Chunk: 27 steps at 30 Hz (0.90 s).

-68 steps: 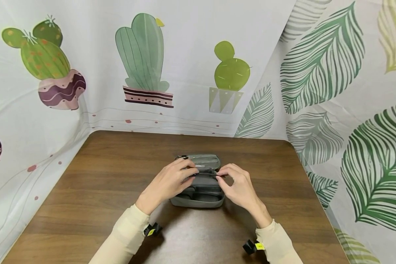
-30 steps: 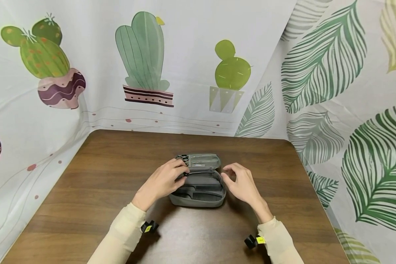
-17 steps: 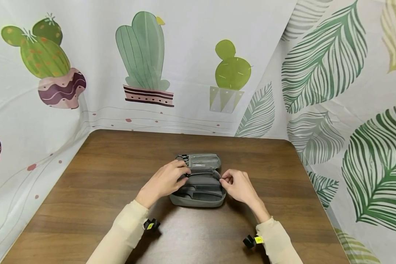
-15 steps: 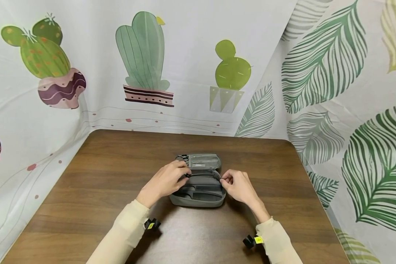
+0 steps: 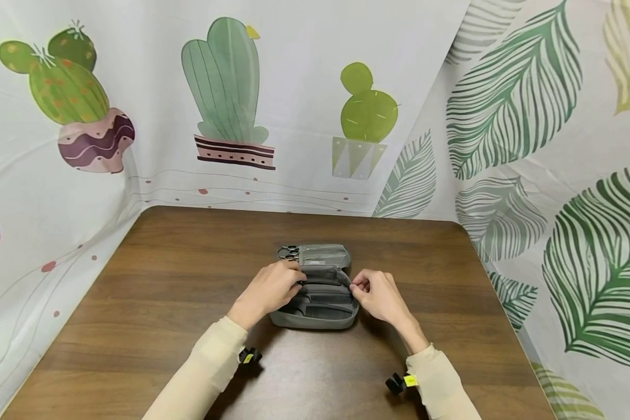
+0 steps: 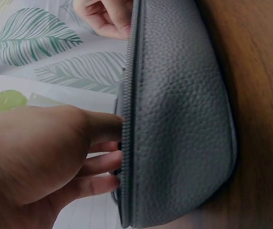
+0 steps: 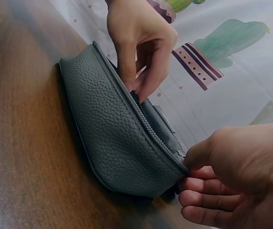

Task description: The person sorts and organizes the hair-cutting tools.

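A grey leather-look zip case (image 5: 315,322) lies open on the table. Dark combs (image 5: 329,311) lie in its near part. My left hand (image 5: 274,286) reaches over its left side, pinching a small dark object (image 7: 135,97) between thumb and finger at the zipped rim; I cannot tell its kind, as most of it is hidden in the case. At the right end, my right hand (image 5: 380,296) pinches the case's rim, its other fingers curled, as the right wrist view shows. The left wrist view shows the pebbled outer wall (image 6: 179,109) beside the left fingers.
Folded back behind the case, the lid (image 5: 328,255) has clear pockets, with scissors (image 5: 290,252) at its left end. The brown wooden table (image 5: 189,245) meets printed cloth (image 5: 304,186) at the back and sides.
Earlier both hands held a thin dark piece over the case; the right hand then let go and took the case's rim. The left hand has just lowered slightly into the case.
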Tool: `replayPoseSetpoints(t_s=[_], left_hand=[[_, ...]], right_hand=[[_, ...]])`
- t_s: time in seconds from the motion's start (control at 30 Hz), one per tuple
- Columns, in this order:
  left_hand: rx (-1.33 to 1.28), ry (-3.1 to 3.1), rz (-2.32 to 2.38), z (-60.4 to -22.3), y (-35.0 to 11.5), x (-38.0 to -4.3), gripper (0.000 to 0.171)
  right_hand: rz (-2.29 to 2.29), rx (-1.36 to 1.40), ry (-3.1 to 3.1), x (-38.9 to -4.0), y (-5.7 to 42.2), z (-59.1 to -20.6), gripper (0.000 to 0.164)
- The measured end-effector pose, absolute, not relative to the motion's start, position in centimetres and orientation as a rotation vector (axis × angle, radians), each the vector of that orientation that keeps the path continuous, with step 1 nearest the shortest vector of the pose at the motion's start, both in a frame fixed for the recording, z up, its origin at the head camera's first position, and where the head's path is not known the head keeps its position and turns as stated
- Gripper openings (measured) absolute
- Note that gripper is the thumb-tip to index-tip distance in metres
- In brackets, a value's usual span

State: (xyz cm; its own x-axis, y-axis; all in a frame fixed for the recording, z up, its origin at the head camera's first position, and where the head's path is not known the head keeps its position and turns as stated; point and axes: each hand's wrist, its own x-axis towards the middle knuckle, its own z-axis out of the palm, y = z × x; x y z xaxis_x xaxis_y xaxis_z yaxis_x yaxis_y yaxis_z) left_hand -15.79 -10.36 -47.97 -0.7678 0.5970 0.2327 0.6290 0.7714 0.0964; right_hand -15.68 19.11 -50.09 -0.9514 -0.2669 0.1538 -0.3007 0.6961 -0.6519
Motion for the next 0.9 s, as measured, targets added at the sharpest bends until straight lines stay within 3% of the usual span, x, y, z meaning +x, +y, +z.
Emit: replayPoseSetpoints(t_s=[0.6,0.9], left_hand=[[-0.948,-2.711,-0.049,-48.9,-9.1,-16.5,0.004],[-0.966,-2.586,0.044,-49.2,-8.9,-16.9,0.019]], right_hand=[[1.097,0.487,-2.857,-15.6,19.3,-49.9,0.011],[1.104,0.509,-2.851,-15.6,19.3,-49.9,0.01]])
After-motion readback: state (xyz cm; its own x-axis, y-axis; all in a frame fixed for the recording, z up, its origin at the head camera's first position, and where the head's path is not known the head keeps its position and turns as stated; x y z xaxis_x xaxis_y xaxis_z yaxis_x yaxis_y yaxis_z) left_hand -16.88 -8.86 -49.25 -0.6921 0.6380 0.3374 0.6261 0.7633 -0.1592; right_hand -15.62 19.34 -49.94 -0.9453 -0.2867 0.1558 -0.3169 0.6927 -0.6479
